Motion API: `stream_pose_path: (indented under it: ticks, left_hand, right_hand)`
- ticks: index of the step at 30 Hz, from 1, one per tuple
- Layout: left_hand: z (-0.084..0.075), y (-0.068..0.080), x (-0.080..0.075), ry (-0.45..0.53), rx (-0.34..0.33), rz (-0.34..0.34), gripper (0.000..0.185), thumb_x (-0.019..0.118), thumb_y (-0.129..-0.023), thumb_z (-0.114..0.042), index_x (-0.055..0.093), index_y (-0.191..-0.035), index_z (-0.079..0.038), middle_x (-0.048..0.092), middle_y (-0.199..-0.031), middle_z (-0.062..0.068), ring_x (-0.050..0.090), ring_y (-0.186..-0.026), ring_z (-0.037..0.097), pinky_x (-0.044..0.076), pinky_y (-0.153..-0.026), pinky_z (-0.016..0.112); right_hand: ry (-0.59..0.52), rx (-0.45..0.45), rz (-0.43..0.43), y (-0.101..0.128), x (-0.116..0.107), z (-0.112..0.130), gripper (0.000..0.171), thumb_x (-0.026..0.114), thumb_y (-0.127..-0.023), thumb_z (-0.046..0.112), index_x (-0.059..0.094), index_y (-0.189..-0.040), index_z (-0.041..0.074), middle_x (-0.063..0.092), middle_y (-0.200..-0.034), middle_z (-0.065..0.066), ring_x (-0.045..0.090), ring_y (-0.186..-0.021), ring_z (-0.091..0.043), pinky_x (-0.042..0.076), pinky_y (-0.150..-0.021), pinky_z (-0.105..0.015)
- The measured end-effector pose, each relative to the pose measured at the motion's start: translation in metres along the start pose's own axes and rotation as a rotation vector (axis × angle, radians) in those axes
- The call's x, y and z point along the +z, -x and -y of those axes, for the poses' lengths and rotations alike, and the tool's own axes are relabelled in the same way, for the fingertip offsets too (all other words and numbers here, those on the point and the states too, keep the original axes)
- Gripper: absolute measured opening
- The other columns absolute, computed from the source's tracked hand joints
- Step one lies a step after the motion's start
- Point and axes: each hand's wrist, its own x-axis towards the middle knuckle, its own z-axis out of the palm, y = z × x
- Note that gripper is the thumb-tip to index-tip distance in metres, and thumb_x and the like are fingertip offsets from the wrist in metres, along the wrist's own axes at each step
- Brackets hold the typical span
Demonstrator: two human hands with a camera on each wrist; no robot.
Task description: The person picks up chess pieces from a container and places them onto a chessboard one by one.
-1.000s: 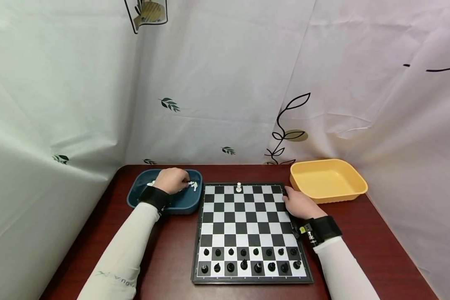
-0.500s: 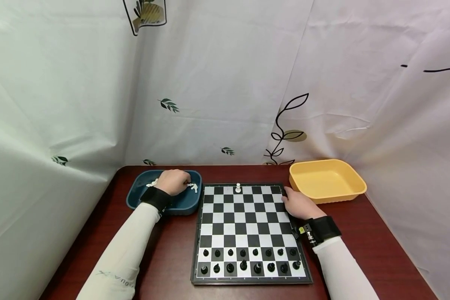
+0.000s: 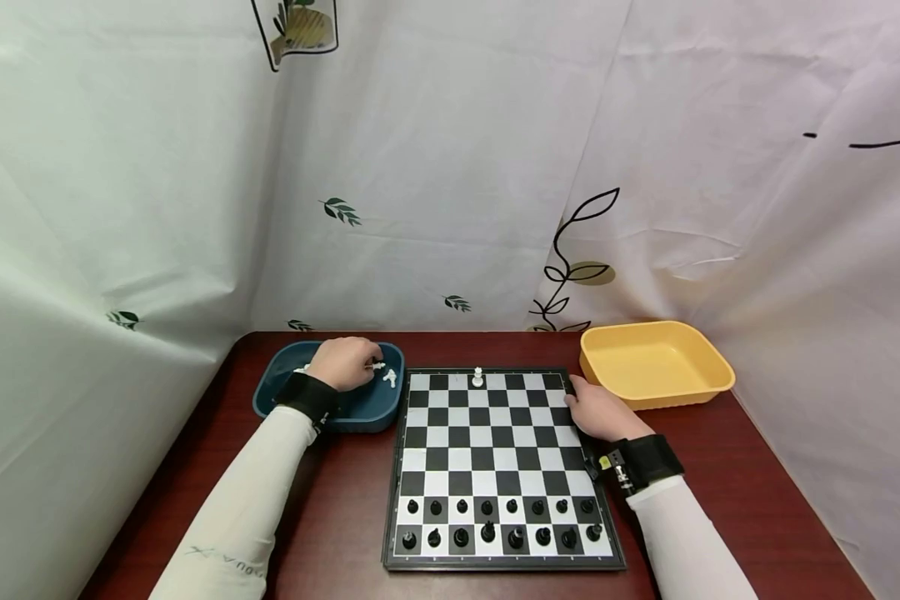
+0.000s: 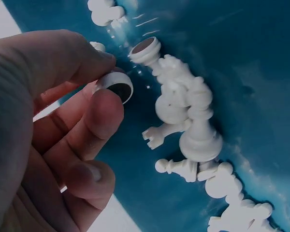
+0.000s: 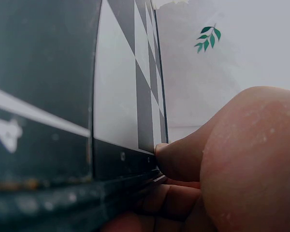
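1. Left hand (image 3: 342, 362) sits inside the dark blue plastic tray (image 3: 375, 407), at abt 10 o'clock from the folding black-and-white chessboard (image 3: 495, 450). Thumb and forefinger pinch one small white plastic chess piece (image 4: 117, 86) by its round felted base; other fingers curl loose beneath. Narrow grip, suits such a tiny thing.
2. Rest of the loose white chess pieces (image 4: 193, 130) lie tumbled on their sides along the tray floor, just beside the held one. Looks like the tray serves as their bin, hence no order.
3. Right hand (image 3: 598, 410) rests at the board's 3 o'clock edge, fingers against the frame and a fingertip (image 5: 171, 162) pressed to the rim. Nothing held; prob. steadying the board so it won't slide. How far the fingers curl, can't fully tell.
4. One white piece, upright (image 3: 477, 376), stands alone on the far rank at 12 o'clock. Two rows of black plastic chess pieces (image 3: 498, 521) stand set up at 6 o'clock, nearest the person.
5. Yellow plastic tray (image 3: 656, 364) at abt 2 o'clock, nothing visible in it. All on a dark red wood-look table (image 3: 345, 500), patterned white curtain (image 3: 450, 167) behind.
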Motion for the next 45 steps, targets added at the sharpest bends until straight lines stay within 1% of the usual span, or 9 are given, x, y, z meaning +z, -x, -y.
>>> stream_pose_path:
  ticks: [2, 4, 9, 14, 20, 28, 35, 43, 45]
  left_hand:
    - [-0.001, 0.001, -0.003, 0.007, -0.004, -0.005, 0.025, 0.077, -0.097, -0.007, 0.085, -0.120, -0.009, 0.082, -0.115, 0.008, 0.071, -0.088, 0.020, 0.063, -0.080, 0.042]
    - [-0.001, 0.002, -0.005, 0.018, -0.016, -0.011, 0.027, 0.078, -0.097, -0.008, 0.084, -0.123, -0.009, 0.081, -0.117, 0.008, 0.072, -0.090, 0.020, 0.063, -0.082, 0.044]
    - [0.000, 0.004, -0.009, 0.058, -0.034, -0.034, 0.028, 0.076, -0.099, -0.009, 0.084, -0.125, -0.012, 0.079, -0.119, 0.008, 0.069, -0.088, 0.019, 0.061, -0.078, 0.041]
    - [0.000, 0.006, -0.014, 0.090, -0.024, -0.070, 0.028, 0.074, -0.099, -0.010, 0.084, -0.125, -0.012, 0.077, -0.115, 0.006, 0.069, -0.087, 0.018, 0.061, -0.076, 0.041]
    - [-0.005, 0.005, -0.023, 0.108, -0.008, -0.137, 0.025, 0.075, -0.100, -0.012, 0.083, -0.124, -0.013, 0.078, -0.110, 0.004, 0.070, -0.087, 0.020, 0.061, -0.076, 0.043]
    - [-0.016, 0.004, -0.032, 0.138, -0.006, -0.198, 0.022, 0.074, -0.102, -0.015, 0.081, -0.123, -0.015, 0.079, -0.110, 0.003, 0.073, -0.092, 0.021, 0.060, -0.076, 0.044]
    - [-0.030, -0.001, -0.037, 0.202, -0.005, -0.220, 0.017, 0.076, -0.104, -0.018, 0.077, -0.121, -0.015, 0.080, -0.109, 0.002, 0.075, -0.094, 0.020, 0.061, -0.078, 0.044]
    - [-0.047, -0.007, -0.040, 0.285, 0.001, -0.231, 0.015, 0.080, -0.103, -0.019, 0.075, -0.117, -0.013, 0.080, -0.105, 0.003, 0.076, -0.093, 0.020, 0.062, -0.079, 0.045]
    - [-0.051, -0.009, -0.040, 0.307, 0.008, -0.236, 0.015, 0.080, -0.103, -0.018, 0.074, -0.116, -0.013, 0.080, -0.105, 0.003, 0.076, -0.093, 0.020, 0.062, -0.079, 0.044]
  right_hand:
    - [-0.003, 0.000, -0.007, 0.000, 0.000, -0.001, 0.057, 0.051, -0.115, 0.019, 0.042, -0.159, -0.017, 0.057, -0.152, -0.039, 0.062, -0.137, -0.051, 0.048, -0.114, -0.066]
    - [-0.004, -0.003, -0.009, -0.001, 0.000, -0.003, 0.058, 0.052, -0.115, 0.020, 0.042, -0.159, -0.017, 0.057, -0.151, -0.039, 0.062, -0.136, -0.051, 0.048, -0.114, -0.066]
    - [-0.017, -0.013, -0.012, -0.006, 0.004, -0.012, 0.061, 0.051, -0.115, 0.023, 0.041, -0.160, -0.017, 0.056, -0.153, -0.040, 0.062, -0.137, -0.051, 0.047, -0.114, -0.066]
    - [-0.021, -0.012, -0.015, -0.007, 0.004, -0.013, 0.062, 0.051, -0.115, 0.026, 0.042, -0.160, -0.016, 0.058, -0.152, -0.039, 0.063, -0.136, -0.050, 0.048, -0.114, -0.065]
    - [-0.003, -0.008, -0.004, -0.004, 0.000, -0.005, 0.058, 0.050, -0.115, 0.020, 0.042, -0.159, -0.018, 0.057, -0.150, -0.040, 0.063, -0.135, -0.052, 0.048, -0.114, -0.066]
    - [0.010, 0.005, -0.002, -0.001, -0.002, -0.001, 0.057, 0.049, -0.115, 0.018, 0.042, -0.159, -0.017, 0.058, -0.150, -0.040, 0.063, -0.135, -0.051, 0.048, -0.114, -0.065]
    - [-0.006, 0.012, 0.007, -0.001, 0.000, -0.001, 0.058, 0.050, -0.115, 0.018, 0.040, -0.160, -0.018, 0.054, -0.154, -0.040, 0.060, -0.139, -0.052, 0.046, -0.117, -0.066]
    - [0.005, 0.003, -0.010, -0.002, 0.001, -0.003, 0.059, 0.052, -0.114, 0.021, 0.043, -0.158, -0.018, 0.057, -0.152, -0.039, 0.063, -0.136, -0.051, 0.048, -0.114, -0.065]
    - [0.002, 0.004, -0.002, -0.003, 0.001, -0.003, 0.059, 0.050, -0.115, 0.020, 0.041, -0.159, -0.019, 0.055, -0.153, -0.040, 0.061, -0.137, -0.052, 0.047, -0.115, -0.066]
